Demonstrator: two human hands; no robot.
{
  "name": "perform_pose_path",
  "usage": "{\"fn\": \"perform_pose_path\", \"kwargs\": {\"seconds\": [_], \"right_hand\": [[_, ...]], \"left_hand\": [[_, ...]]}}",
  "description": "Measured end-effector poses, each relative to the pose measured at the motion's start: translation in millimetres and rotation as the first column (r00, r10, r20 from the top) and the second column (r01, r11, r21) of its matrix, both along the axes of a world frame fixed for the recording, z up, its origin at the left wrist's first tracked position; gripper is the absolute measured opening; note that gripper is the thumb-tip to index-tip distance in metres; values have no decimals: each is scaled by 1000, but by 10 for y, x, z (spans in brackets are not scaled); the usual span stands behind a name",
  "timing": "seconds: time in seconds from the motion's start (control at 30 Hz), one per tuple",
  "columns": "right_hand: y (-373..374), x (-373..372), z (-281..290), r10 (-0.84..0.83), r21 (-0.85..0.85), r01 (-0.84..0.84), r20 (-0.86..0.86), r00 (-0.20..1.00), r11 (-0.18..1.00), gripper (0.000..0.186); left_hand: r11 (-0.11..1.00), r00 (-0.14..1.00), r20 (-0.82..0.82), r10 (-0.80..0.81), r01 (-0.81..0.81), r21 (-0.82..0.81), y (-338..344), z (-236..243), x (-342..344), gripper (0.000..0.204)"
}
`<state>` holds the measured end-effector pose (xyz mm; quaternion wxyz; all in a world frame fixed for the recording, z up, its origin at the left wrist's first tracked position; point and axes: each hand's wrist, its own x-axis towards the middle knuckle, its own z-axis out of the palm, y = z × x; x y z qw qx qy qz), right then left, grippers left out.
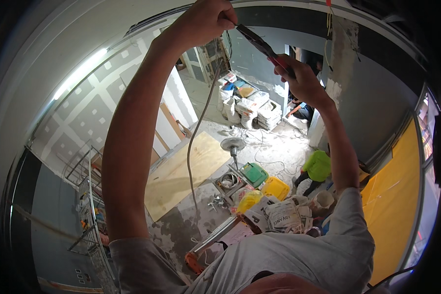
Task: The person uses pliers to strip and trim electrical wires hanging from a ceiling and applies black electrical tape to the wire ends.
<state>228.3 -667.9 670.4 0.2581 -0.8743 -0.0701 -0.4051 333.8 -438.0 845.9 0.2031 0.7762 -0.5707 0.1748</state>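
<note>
Both arms are raised overhead. My left hand (213, 19) is closed in a pinch at the top, with the end of a thin dark wire at its fingertips. My right hand (301, 81) is wrapped around the red handles of a pair of pliers (258, 43). The dark jaws of the pliers point up and left, close to the left fingertips; whether they grip the wire is too small to tell. A grey cable (201, 120) hangs from below the left hand toward the floor. Its upper end is not clear.
Far below are a plywood sheet (181, 171), a fan (233, 144), stacked sacks (252, 108), green (255, 174) and yellow tubs (275, 187). A person in a bright green top (318, 165) stands at right; another crouches by the doorway. Metal scaffolding (90, 196) stands left. Loose wires (330, 44) hang upper right.
</note>
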Motion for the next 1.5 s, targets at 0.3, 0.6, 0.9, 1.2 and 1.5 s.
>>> {"fn": "perform_pose_path", "kwargs": {"seconds": [0.3, 0.6, 0.9, 1.2, 1.5], "right_hand": [[123, -307, 336, 433, 512, -207, -371, 821, 833, 27], [-60, -90, -73, 14, 114, 12, -230, 973, 993, 30], [-259, 439, -44, -213, -164, 356, 554, 805, 920, 69], [-373, 631, 429, -143, -248, 389, 654, 743, 887, 77], [-501, 742, 667, -35, -350, 387, 702, 712, 853, 81]], "left_hand": [[972, 943, 286, -172, 210, -108, -93, -229, 413, 8], [959, 964, 142, -225, 246, -144, -73, -255, 411, 10], [915, 884, -241, -401, 375, -146, 43, -26, 335, 16], [904, 767, -488, -417, 406, -135, 128, 110, 437, 20], [910, 764, -521, -380, 410, -62, 86, 155, 467, 22]]}}
